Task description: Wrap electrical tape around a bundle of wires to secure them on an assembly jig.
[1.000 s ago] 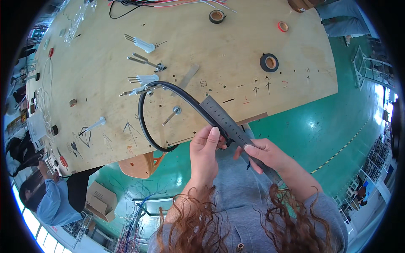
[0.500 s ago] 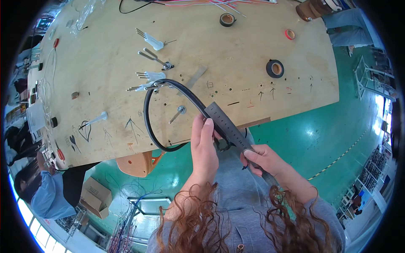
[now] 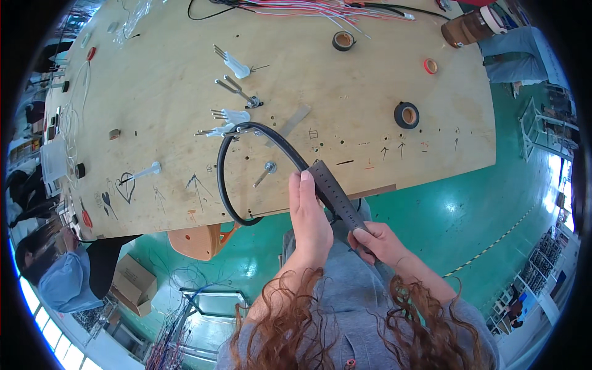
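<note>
A thick black cable [image 3: 223,176] bends in a big loop past the metal pegs and comes back to my hands at the table's front edge. Along its straight stretch lies a grey metal ruler [image 3: 336,194]. My left hand [image 3: 311,216] is closed around the cable near the ruler's far end, its first fingers long and its thumb hidden behind. Lower down, my right hand [image 3: 381,242] grips the ruler, thumb on top; the cable's lower part is mostly hidden under ruler and hand.
Pronged pegs [image 3: 236,89] and a short metal post [image 3: 266,174] stand on the wooden table [image 3: 370,74]. Black tape rolls [image 3: 406,115], a red tape roll [image 3: 431,66], pink and white wires [image 3: 302,8] and a brown bottle [image 3: 465,31] lie farther off. Another person [image 3: 68,274] sits at left.
The view has shifted slightly, so the table sits lower in it. My left fingertips are nearer the ruler's far end. Both hands keep their hold.
</note>
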`<state>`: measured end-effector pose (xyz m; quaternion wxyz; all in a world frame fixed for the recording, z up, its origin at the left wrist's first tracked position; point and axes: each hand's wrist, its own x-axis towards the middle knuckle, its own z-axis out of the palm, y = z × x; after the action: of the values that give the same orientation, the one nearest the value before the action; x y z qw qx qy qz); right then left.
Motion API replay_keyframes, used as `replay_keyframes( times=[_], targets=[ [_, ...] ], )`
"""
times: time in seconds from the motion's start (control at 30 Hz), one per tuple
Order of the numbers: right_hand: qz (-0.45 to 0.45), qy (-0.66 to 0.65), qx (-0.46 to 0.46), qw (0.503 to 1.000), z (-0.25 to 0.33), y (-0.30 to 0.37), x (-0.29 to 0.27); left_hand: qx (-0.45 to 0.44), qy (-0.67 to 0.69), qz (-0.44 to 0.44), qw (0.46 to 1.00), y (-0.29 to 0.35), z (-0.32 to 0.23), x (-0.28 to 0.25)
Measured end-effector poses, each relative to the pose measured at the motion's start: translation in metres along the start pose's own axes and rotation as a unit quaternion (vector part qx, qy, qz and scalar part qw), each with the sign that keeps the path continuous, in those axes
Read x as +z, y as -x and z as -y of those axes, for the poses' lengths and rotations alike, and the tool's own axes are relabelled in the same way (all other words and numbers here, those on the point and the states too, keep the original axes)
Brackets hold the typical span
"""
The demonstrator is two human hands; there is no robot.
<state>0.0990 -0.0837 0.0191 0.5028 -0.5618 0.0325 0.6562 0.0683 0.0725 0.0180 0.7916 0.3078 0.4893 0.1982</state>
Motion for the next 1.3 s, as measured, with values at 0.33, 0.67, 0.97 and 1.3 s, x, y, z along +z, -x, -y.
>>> replay_keyframes(
  times=[0.33,0.67,0.97,1.3],
  targets=[
    [-0.421,0.419,-0.167,0.787,0.05,0.011,-0.151,-0.048,0.113,0.008,0.992,-0.006,0.007,-0.01],
    [-0.343,0.671,-0.208,0.624,0.151,-0.033,-0.266,0.004,0.063,-0.053,0.997,-0.007,0.014,0.011],
    [-0.276,0.601,-0.243,0.71,0.224,-0.112,-0.263,0.021,0.073,-0.103,0.992,-0.01,0.02,0.034],
    [0.133,-0.409,0.229,0.873,0.104,-0.07,-0.061,0.15,0.098,-0.21,0.961,-0.02,0.035,0.064]
  ],
)
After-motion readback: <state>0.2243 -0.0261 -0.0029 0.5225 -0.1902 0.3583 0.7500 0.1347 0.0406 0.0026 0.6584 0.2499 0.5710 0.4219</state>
